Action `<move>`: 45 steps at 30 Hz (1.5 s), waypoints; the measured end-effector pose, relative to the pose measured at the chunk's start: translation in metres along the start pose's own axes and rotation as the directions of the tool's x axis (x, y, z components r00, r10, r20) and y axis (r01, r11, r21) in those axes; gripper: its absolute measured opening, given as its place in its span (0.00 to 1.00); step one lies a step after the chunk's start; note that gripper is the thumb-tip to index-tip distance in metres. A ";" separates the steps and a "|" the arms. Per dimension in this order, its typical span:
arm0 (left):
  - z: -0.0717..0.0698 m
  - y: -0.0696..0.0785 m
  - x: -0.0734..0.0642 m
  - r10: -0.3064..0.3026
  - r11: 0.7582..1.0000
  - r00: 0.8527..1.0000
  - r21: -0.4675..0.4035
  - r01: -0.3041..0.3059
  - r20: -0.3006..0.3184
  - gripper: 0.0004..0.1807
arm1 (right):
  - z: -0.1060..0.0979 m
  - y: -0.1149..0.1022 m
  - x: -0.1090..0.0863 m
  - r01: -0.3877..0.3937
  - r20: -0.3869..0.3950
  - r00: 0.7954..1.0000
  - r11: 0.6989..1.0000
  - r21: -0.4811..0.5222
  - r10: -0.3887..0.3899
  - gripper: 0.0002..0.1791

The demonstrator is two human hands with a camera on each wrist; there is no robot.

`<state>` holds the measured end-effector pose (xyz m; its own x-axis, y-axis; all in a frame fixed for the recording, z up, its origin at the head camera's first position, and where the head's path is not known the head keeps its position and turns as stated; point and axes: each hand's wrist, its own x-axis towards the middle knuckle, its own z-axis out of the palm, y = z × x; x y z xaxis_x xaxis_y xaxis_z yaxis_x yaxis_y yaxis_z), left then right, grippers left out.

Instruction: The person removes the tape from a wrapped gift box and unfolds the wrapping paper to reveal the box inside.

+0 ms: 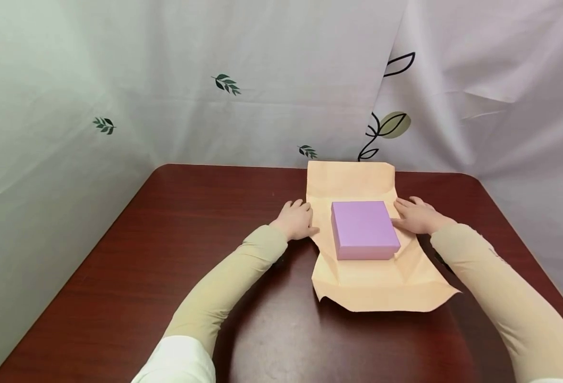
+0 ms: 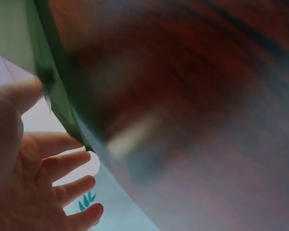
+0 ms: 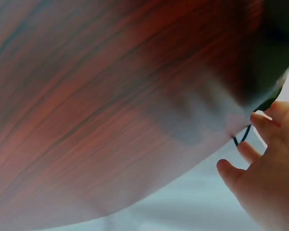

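Observation:
A purple square box (image 1: 363,226) rests on a sheet of light tan wrapping paper (image 1: 358,287) that is creased and spread under it. At the paper's left edge lies my left hand (image 1: 294,221), its thumb reaching towards the box. In the left wrist view the fingers of my left hand (image 2: 48,178) are spread and nearly straight beside the dark underside of the paper. My right hand (image 1: 417,215) touches the paper's right edge, close to the box's side. The right wrist view shows my right hand (image 3: 267,163) with loosely bent fingers by the paper's edge.
The dark red-brown table (image 1: 176,239) has rounded far corners. Behind it hangs a pale curtain (image 1: 262,53) with leaf prints. The paper's far flap stands up near the table's back edge, and its near flap (image 1: 386,300) lifts a little.

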<state>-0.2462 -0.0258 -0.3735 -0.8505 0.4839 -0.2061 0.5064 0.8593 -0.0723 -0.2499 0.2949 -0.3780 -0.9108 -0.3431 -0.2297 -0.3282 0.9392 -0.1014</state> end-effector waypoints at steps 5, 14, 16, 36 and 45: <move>0.003 -0.003 0.001 0.019 0.999 0.995 -0.044 -0.015 0.099 0.43 | 0.001 0.003 -0.006 0.026 0.048 0.998 0.998 0.059 -0.029 0.47; 0.003 -0.003 -0.003 0.041 0.998 0.985 -0.061 -0.031 0.168 0.56 | 0.001 0.006 -0.016 0.073 0.037 0.996 0.989 0.130 -0.078 0.54; 0.003 -0.002 -0.004 0.043 0.997 0.982 -0.071 -0.030 0.183 0.58 | 0.001 0.006 -0.018 0.076 0.043 0.996 0.986 0.146 -0.083 0.56; -0.027 0.049 -0.056 0.254 0.966 0.954 0.003 -0.258 0.157 0.55 | 0.010 0.012 -0.016 0.087 0.017 0.996 0.991 0.100 -0.089 0.58; -0.009 0.079 -0.083 0.252 0.960 0.945 0.070 -0.272 0.209 0.64 | 0.009 0.008 -0.023 0.102 0.003 0.995 0.990 0.102 -0.103 0.55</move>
<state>-0.1367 0.0036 -0.3538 -0.6463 0.6393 -0.4167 0.7270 0.6817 -0.0816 -0.2294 0.3101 -0.3818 -0.8713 -0.4380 -0.2214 -0.3922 0.8926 -0.2222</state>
